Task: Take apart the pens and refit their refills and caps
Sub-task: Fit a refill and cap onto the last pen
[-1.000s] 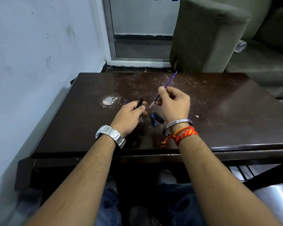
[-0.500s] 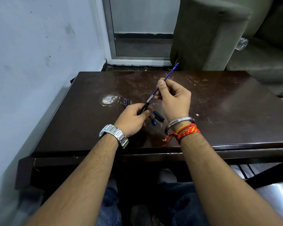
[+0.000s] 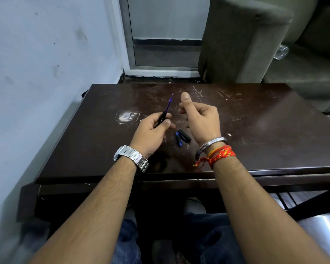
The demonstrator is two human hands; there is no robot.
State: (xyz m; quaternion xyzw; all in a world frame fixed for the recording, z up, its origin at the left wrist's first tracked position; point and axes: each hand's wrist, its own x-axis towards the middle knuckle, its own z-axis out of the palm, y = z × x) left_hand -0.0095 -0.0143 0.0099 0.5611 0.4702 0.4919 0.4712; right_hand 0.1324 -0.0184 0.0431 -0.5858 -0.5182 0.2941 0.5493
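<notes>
Purple thin refill half in black plastic barrel w/ left hand gripping; right hand loose, empty; black cap unfitted.

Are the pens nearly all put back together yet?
Not yet. Done: the purple refill already sits partway in the black barrel, which the left hand grips. In hand: that one pen; the right hand holds nothing. Left: the refill likely needs pushing in, and a black piece and a blue piece lie loose on the table, unfitted.
</notes>
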